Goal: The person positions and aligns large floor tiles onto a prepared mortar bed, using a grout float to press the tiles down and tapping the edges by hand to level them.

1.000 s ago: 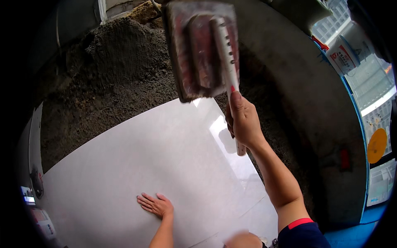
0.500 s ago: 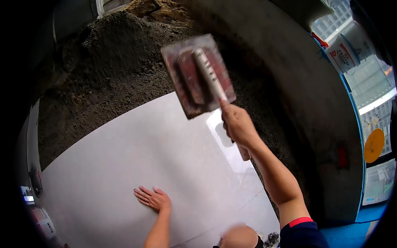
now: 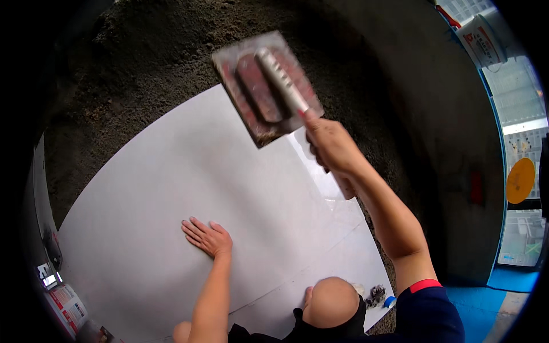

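My right hand grips the pale handle of a flat rectangular tamping tool, its plate reddish and grey with worn, mortar-stained edges. It is held over the far right corner of a large white tile. The tool is slightly blurred, and I cannot tell whether its plate touches the tile. My left hand lies flat on the tile's middle, fingers stretched out, holding nothing. A bare knee in dark cloth shows at the bottom, above the tile surface.
Rough dark mortar borders the tile's far and right edges. A grey wall rises on the right, with a white bucket beyond it. A seam crosses the near tile surface. A red-and-white box stands lower left.
The view has shifted, so tile, hands and tool appear higher in the picture. My right hand still grips the tool over the far corner; my left palm stays flat.
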Demonstrator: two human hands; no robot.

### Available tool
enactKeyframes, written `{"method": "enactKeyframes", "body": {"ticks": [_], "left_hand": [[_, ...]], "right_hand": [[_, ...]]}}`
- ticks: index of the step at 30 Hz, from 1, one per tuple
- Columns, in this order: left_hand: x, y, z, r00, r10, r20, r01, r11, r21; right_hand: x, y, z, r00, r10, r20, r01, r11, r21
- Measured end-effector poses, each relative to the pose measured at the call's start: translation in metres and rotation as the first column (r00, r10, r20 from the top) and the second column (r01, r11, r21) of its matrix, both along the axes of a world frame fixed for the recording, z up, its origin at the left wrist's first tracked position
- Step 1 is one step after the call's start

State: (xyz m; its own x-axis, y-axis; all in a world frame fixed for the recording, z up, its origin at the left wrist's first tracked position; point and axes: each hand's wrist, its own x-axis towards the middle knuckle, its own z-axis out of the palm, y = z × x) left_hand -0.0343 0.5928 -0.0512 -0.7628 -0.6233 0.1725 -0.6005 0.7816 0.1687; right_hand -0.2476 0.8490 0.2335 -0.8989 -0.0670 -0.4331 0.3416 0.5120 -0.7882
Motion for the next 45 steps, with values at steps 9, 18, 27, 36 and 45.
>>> {"method": "enactKeyframes", "body": {"ticks": [9, 18, 27, 36, 45], "left_hand": [[-0.007, 0.003, 0.005, 1.000, -0.011, 0.019, 0.012, 1.000, -0.024], [-0.002, 0.002, -0.011, 0.997, -0.066, 0.038, 0.069, 0.995, -0.076], [0.000, -0.005, -0.015, 0.988, -0.144, 0.050, 0.148, 0.984, -0.102], [-0.001, -0.004, -0.014, 0.966, -0.257, -0.021, 0.252, 0.958, -0.139], [-0.008, -0.001, -0.012, 0.953, -0.301, -0.043, 0.293, 0.946, -0.140]], "right_hand": [[0.148, 0.014, -0.113, 0.966, -0.092, 0.242, -0.009, 0.923, 0.385], [0.167, 0.088, 0.007, 0.980, -0.107, -0.166, 0.092, 0.991, -0.099], [0.214, 0.075, -0.120, 0.966, -0.168, 0.197, 0.127, 0.971, 0.203], [0.238, 0.118, -0.027, 0.932, -0.184, -0.312, 0.192, 0.981, -0.006], [0.180, 0.081, -0.083, 0.950, 0.019, 0.312, -0.080, 0.980, 0.182]]}}
